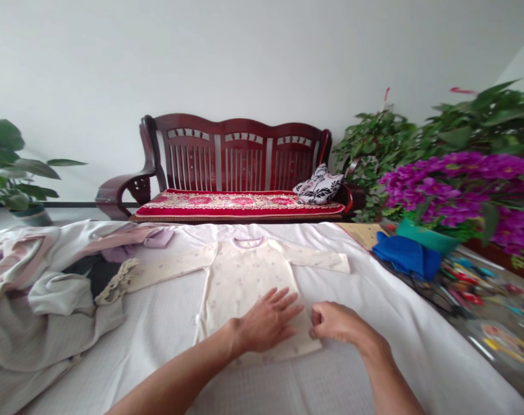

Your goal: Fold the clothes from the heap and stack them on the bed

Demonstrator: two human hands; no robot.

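A cream long-sleeved child's shirt (240,276) with small faint prints and a lilac neckline lies spread on the white cloth (158,328), neck away from me and both sleeves out to the sides. My left hand (270,320) rests flat on its lower front with the fingers spread. At the shirt's lower right edge, my right hand (339,324) is closed, its thumb and fingers pinching the side seam. The hem below my left hand is partly hidden by the forearm.
A heap of clothes (58,282) lies on the left, touching the shirt's left sleeve. To the right are a blue cloth (406,256), purple flowers (456,184), small clutter and a clear plastic box (504,343). A red wooden bench (240,155) stands behind.
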